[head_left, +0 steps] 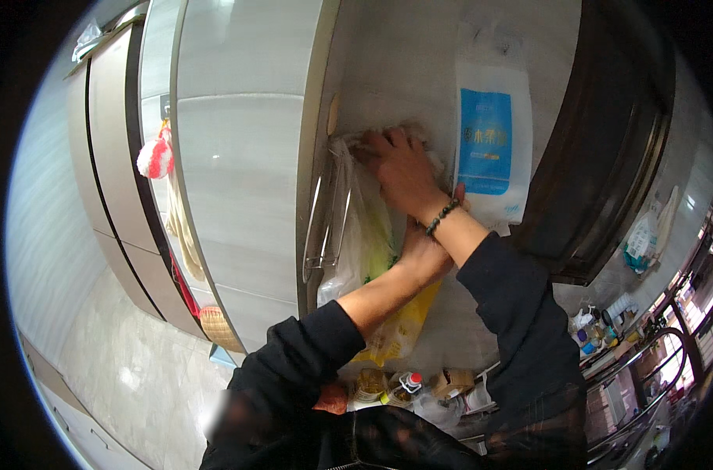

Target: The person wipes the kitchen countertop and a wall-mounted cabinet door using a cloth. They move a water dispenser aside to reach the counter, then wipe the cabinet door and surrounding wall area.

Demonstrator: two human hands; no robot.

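Note:
My forearms cross in front of a grey tiled wall. My right hand point(404, 170), with a beaded bracelet at its wrist, has its fingers bent over crumpled pale material point(430, 155) against the wall; blur hides whether it is cloth or plastic. Beneath that wrist is my left hand point(428, 249), partly hidden, with a fingertip showing beside a hanging white and blue towel package point(485, 141). What the left hand holds, if anything, cannot be seen. Clear plastic bags point(347, 235) with green and a yellow bag point(412, 320) hang below and behind the hands.
A wire rack point(328, 217) is fixed at the wall's left edge. Below stand a red-capped bottle point(414, 380), a jar point(371, 385) and a cardboard box point(452, 382). A dark framed panel point(603, 153) is to the right, and a red-and-white pompom point(156, 157) hangs at left.

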